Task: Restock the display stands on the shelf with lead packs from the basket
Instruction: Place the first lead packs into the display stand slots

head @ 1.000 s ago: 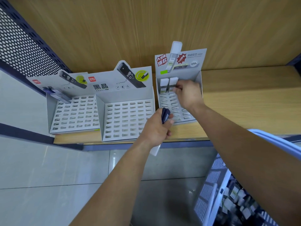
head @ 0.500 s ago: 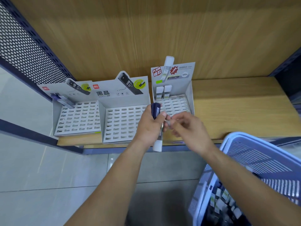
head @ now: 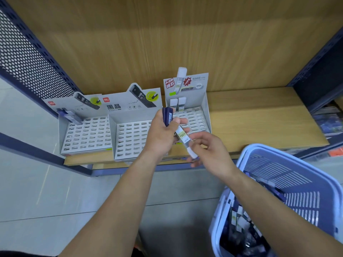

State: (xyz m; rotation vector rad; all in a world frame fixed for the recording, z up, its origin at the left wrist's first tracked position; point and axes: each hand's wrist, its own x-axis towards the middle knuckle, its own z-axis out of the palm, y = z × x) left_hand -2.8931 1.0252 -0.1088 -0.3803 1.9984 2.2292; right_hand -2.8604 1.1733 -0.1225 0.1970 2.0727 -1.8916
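Note:
My left hand (head: 163, 134) grips a bunch of lead packs in front of the shelf: dark blue ones (head: 168, 115) stick up, a clear white-capped one (head: 184, 140) points down and right. My right hand (head: 207, 148) pinches the lower end of that clear pack. Three grey slotted display stands sit on the wooden shelf (head: 259, 117): the left stand (head: 87, 134) holds one blue pack (head: 71, 116), the middle stand (head: 130, 138) shows only bare slots, the right stand (head: 196, 117) holds two white-capped packs (head: 178, 103) at its back. The blue basket (head: 289, 184) with several packs is at lower right.
A dark perforated metal panel (head: 27, 58) bounds the shelf on the left, a dark upright (head: 315, 71) on the right. Wood panelling backs the shelf. Pale floor tiles (head: 46, 191) lie below. Bare wooden shelf stretches right of the stands.
My right hand came back from the right stand, leaving a white-capped pack there, and now pinches a clear pack held in my left hand. The basket has come further into view.

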